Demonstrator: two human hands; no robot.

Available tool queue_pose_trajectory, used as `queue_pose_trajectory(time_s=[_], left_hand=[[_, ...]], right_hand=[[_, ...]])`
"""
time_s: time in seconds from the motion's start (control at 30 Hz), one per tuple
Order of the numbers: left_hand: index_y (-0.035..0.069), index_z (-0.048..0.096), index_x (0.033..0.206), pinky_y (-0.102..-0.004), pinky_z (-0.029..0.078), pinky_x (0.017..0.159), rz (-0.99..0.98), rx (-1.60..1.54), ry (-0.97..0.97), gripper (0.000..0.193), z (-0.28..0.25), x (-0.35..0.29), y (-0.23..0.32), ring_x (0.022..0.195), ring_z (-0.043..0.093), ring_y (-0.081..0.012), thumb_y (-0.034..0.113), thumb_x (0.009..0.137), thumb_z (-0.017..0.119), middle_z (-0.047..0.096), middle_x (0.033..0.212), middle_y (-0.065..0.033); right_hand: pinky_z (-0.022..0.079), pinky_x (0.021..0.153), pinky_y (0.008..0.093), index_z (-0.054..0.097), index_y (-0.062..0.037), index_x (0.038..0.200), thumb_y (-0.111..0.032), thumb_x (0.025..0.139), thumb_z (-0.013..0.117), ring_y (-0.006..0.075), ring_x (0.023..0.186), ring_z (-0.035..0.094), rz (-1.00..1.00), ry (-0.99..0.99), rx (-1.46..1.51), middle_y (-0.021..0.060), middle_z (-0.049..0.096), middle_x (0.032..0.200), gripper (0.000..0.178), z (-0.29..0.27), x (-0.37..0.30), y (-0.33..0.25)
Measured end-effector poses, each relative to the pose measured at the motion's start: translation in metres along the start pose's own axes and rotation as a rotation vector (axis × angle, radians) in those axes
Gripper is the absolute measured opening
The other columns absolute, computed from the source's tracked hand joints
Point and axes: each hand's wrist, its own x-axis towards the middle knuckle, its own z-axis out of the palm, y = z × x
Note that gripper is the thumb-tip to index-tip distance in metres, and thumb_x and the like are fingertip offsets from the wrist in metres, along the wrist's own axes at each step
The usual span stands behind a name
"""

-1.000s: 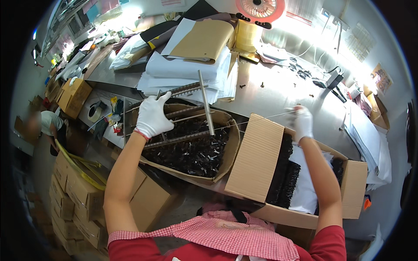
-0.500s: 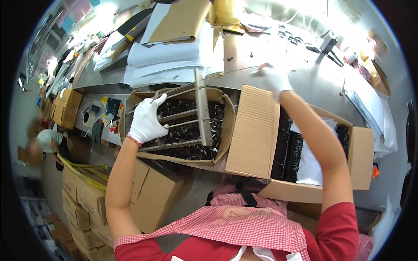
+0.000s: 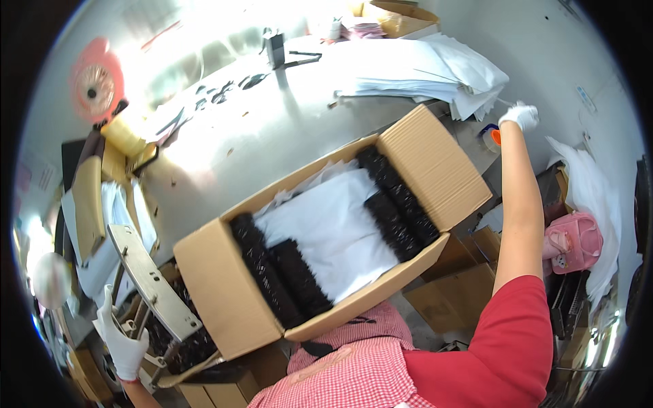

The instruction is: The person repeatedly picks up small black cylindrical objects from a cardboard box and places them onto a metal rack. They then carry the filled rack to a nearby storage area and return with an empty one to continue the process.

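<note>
My left hand [image 3: 125,343], in a white glove, is at the lower left, its fingers and thumb around the rods of a metal rack [image 3: 153,284]. The rack's flat plate, with bolts on it, tilts over a box of shiny black pieces [image 3: 185,350], mostly hidden. My right hand [image 3: 521,117], also gloved, is stretched out to the far right beside a stack of white sheets [image 3: 422,71]. Its fingers are bunched together; what they hold is too small to make out. Between my arms stands an open cardboard box [image 3: 216,289] holding black bristly bundles [image 3: 266,279] and a white sheet [image 3: 326,228].
Along the back runs a metal table [image 3: 197,183] with small dark bits on it. A pink fan [image 3: 95,81] and a black stand [image 3: 275,51] are behind. An orange-and-white tape roll [image 3: 492,138] lies below my right hand. A pink bag [image 3: 575,243] hangs at the right.
My view has swung to the right. My right hand has moved from above the table out to the far right. My left hand stays at the rack, which now appears at the lower left.
</note>
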Motion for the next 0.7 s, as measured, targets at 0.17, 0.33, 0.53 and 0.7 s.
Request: queue_pose_trajectory(time_s=[0.17, 0.33, 0.53, 0.7], left_hand=[[0.001, 0.043, 0.145, -0.0389, 0.039, 0.1, 0.205, -0.115, -0.055, 0.099, 0.023, 0.048, 0.105, 0.111, 0.047, -0.0309, 0.012, 0.051, 0.072, 0.052, 0.123, -0.0175], [0.008, 0.046, 0.142, -0.0461, 0.038, 0.102, 0.471, -0.013, -0.159, 0.1, 0.067, 0.094, 0.205, 0.112, 0.048, -0.0362, 0.016, 0.049, 0.082, 0.049, 0.119, -0.0165], [0.013, 0.045, 0.144, -0.0513, 0.037, 0.099, 0.758, 0.023, -0.192, 0.102, 0.108, 0.112, 0.303, 0.111, 0.047, -0.0419, 0.02, 0.051, 0.086, 0.05, 0.115, -0.0219], [0.001, 0.038, 0.147, -0.0508, 0.036, 0.096, 1.082, -0.068, -0.147, 0.096, 0.136, 0.082, 0.382, 0.107, 0.049, -0.0404, 0.021, 0.062, 0.078, 0.05, 0.111, -0.0224]], right_hand=[[0.045, 0.058, 0.0376, 0.054, 0.0013, 0.084, -0.024, 0.093, 0.045, 0.0206, 0.061, 0.052, -0.098, 0.098, -0.268, 0.0089, 0.059, 0.071, 0.028, -0.074, 0.006, 0.068], [0.052, 0.072, 0.04, 0.046, -0.0036, 0.134, -0.051, 0.091, 0.068, 0.0259, 0.081, 0.065, 0.689, -0.53, -0.616, 0.0115, 0.07, 0.091, 0.068, -0.089, -0.044, 0.12], [0.051, 0.093, 0.0421, 0.064, -0.0073, 0.125, -0.029, 0.091, 0.07, 0.0298, 0.109, 0.064, -0.329, -1.18, -0.755, 0.012, 0.065, 0.123, 0.041, -0.137, -0.09, -0.006], [0.039, 0.106, 0.0486, 0.061, -0.0104, 0.128, -0.039, 0.08, 0.076, 0.0385, 0.126, 0.051, -1.046, -1.556, -0.854, 0.0189, 0.058, 0.13, 0.058, -0.201, -0.233, -0.21]])
